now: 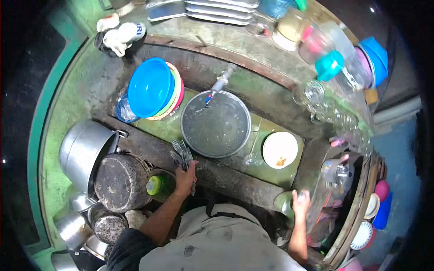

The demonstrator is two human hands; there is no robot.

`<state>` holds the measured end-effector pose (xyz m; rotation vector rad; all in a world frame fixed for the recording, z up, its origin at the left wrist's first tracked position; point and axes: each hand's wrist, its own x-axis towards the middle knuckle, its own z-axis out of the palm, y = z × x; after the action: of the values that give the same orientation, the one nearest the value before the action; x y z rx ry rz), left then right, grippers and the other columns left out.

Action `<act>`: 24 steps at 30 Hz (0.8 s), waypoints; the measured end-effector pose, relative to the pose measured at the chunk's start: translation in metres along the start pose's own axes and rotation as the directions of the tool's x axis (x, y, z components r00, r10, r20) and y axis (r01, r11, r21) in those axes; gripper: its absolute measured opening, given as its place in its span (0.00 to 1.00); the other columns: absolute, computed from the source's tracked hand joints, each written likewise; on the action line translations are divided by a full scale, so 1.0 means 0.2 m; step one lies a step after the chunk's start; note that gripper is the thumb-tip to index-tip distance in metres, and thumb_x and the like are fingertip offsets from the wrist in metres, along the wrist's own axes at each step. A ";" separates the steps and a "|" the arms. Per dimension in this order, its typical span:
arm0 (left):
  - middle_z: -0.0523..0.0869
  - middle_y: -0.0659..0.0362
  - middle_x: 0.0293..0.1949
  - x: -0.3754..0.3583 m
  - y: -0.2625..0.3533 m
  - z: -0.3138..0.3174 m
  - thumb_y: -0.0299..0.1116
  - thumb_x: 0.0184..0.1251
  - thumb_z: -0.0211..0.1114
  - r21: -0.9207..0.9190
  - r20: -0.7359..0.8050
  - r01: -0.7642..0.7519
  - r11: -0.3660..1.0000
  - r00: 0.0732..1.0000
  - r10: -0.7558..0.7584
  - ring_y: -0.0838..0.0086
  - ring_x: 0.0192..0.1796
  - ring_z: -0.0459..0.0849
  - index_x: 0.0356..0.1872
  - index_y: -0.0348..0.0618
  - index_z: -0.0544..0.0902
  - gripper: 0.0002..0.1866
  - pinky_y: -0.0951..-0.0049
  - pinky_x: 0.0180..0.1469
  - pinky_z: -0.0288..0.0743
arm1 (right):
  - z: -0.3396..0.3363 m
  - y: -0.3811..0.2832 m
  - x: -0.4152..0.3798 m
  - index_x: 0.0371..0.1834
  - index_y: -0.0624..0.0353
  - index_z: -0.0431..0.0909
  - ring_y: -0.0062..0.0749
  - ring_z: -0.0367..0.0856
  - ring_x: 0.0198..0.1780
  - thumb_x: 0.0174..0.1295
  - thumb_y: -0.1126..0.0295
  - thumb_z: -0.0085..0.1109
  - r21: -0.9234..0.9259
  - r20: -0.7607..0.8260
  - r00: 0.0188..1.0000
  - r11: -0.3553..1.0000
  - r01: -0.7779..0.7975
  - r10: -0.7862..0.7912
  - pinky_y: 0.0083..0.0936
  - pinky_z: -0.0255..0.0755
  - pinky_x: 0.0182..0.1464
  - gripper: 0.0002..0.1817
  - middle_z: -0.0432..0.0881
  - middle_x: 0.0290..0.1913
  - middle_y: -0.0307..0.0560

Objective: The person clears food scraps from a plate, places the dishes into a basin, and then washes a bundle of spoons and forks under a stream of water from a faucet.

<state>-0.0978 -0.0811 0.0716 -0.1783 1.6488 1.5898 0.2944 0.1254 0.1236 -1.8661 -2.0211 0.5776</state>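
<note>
My left hand [186, 178] is closed around a bunch of metal forks [181, 151], tines pointing away from me, in front of the washing area. Just past them stands a large metal basin [249, 128] of cloudy water under a tap [220, 84]. Off to the right, my right hand [301, 203] is closed beside a round pale-green container [284, 203]; what its fingers hold, if anything, I cannot make out. A white plate [276, 147] with an orange-brown food stain lies on the green tiles. By my left forearm is a green-topped bottle [155, 185].
Stacked plastic basins [151, 88] stand at back left. Large pots [86, 151] and a blackened pot [121, 183] crowd the left side. Glasses [337, 115] line the right ledge, and metal trays [219, 16] are stacked at the back. A raised concrete edge [235, 176] runs before me.
</note>
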 end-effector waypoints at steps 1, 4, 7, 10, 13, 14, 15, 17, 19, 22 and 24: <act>0.69 0.68 0.15 0.03 -0.01 -0.03 0.43 0.68 0.62 -0.024 -0.001 0.010 1.000 1.000 -0.010 0.83 0.14 0.64 0.40 0.39 0.82 0.15 0.78 0.16 0.58 | 0.01 0.13 -0.02 0.38 0.65 0.76 0.50 0.81 0.39 0.49 0.61 0.71 -0.143 0.100 0.993 0.989 -0.044 0.059 0.38 0.74 0.45 0.21 0.82 0.36 0.57; 0.69 0.68 0.15 0.09 -0.04 -0.10 0.44 0.68 0.62 -0.070 0.043 0.083 0.994 0.996 -0.080 0.84 0.15 0.65 0.40 0.38 0.82 0.16 0.78 0.16 0.58 | 0.03 0.11 -0.05 0.45 0.67 0.77 0.59 0.77 0.49 0.46 0.54 0.72 -0.575 0.249 0.968 0.809 0.122 0.032 0.45 0.69 0.55 0.29 0.80 0.43 0.62; 0.69 0.69 0.15 0.08 -0.01 -0.16 0.44 0.68 0.62 -0.046 0.011 0.071 0.996 0.997 -0.070 0.85 0.15 0.65 0.40 0.38 0.83 0.16 0.79 0.17 0.59 | 0.24 -0.27 0.09 0.39 0.64 0.80 0.55 0.78 0.43 0.52 0.63 0.67 -0.371 0.117 0.971 0.898 0.237 -0.208 0.41 0.72 0.49 0.17 0.80 0.38 0.59; 0.70 0.69 0.16 0.05 0.01 -0.20 0.43 0.69 0.61 -0.039 -0.007 0.083 0.996 0.996 -0.084 0.85 0.15 0.66 0.39 0.39 0.84 0.16 0.79 0.17 0.59 | 0.66 -0.78 0.26 0.33 0.64 0.81 0.49 0.83 0.36 0.60 0.67 0.58 0.032 0.334 0.900 0.958 0.285 -0.280 0.36 0.76 0.41 0.10 0.83 0.32 0.59; 0.72 0.69 0.17 -0.04 -0.01 -0.26 0.40 0.70 0.59 -0.037 -0.007 0.106 0.994 0.994 -0.106 0.86 0.16 0.66 0.38 0.40 0.84 0.13 0.79 0.18 0.59 | 1.35 -0.95 0.53 0.35 0.62 0.82 0.55 0.83 0.33 0.60 0.66 0.58 -0.024 0.491 0.789 0.900 0.435 -0.369 0.38 0.77 0.39 0.10 0.83 0.30 0.59; 0.72 0.69 0.17 -0.07 0.00 -0.30 0.40 0.70 0.59 -0.039 -0.035 0.104 0.994 0.994 -0.105 0.86 0.16 0.66 0.38 0.40 0.84 0.13 0.79 0.18 0.59 | 1.57 -0.97 0.60 0.35 0.64 0.82 0.56 0.82 0.32 0.58 0.67 0.59 -0.117 0.480 0.805 0.884 0.453 -0.349 0.39 0.77 0.39 0.10 0.83 0.28 0.59; 0.75 0.66 0.19 -0.11 -0.01 -0.34 0.40 0.71 0.59 0.011 -0.027 0.171 0.985 0.985 -0.170 0.84 0.17 0.69 0.41 0.38 0.82 0.14 0.78 0.19 0.61 | 1.72 -1.01 0.67 0.33 0.63 0.82 0.56 0.82 0.34 0.58 0.65 0.58 -0.185 0.525 0.787 0.859 0.477 -0.324 0.40 0.76 0.39 0.11 0.83 0.31 0.59; 0.78 0.62 0.22 -0.17 -0.05 -0.42 0.39 0.71 0.58 0.062 -0.054 0.233 0.971 0.972 -0.229 0.82 0.19 0.71 0.44 0.36 0.80 0.15 0.77 0.20 0.64 | 1.97 -0.99 0.79 0.31 0.63 0.82 0.55 0.81 0.36 0.58 0.65 0.56 -0.311 0.603 0.755 0.796 0.520 -0.257 0.39 0.75 0.39 0.11 0.83 0.33 0.59; 0.81 0.57 0.29 -0.24 -0.10 -0.51 0.38 0.70 0.59 0.004 -0.042 0.142 0.990 0.989 -0.142 0.81 0.21 0.73 0.50 0.35 0.76 0.16 0.77 0.22 0.67 | 2.18 -0.97 0.85 0.32 0.62 0.82 0.52 0.81 0.35 0.57 0.68 0.55 -0.411 0.683 0.724 0.768 0.492 -0.099 0.38 0.75 0.38 0.10 0.83 0.32 0.57; 0.75 0.69 0.18 -0.30 -0.14 -0.55 0.35 0.70 0.61 -0.178 -0.162 0.172 0.969 0.966 -0.201 0.87 0.19 0.70 0.39 0.36 0.82 0.11 0.81 0.20 0.59 | 2.41 -0.93 0.84 0.34 0.62 0.82 0.48 0.81 0.35 0.56 0.71 0.53 -0.464 0.730 0.679 0.787 0.406 0.081 0.37 0.75 0.37 0.09 0.82 0.32 0.55; 0.75 0.69 0.18 -0.28 -0.22 -0.64 0.35 0.70 0.60 -0.379 -0.040 0.340 0.861 0.923 -0.382 0.87 0.19 0.70 0.40 0.35 0.82 0.11 0.82 0.20 0.59 | 2.49 -0.88 0.79 0.35 0.62 0.82 0.45 0.81 0.34 0.55 0.73 0.52 -0.461 0.721 0.682 0.820 0.339 0.123 0.35 0.75 0.36 0.09 0.82 0.31 0.53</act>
<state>-0.0914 -0.2259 0.0552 -0.7449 1.2860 1.5947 -0.1200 0.2364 -0.2219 -1.9678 -3.1152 0.8609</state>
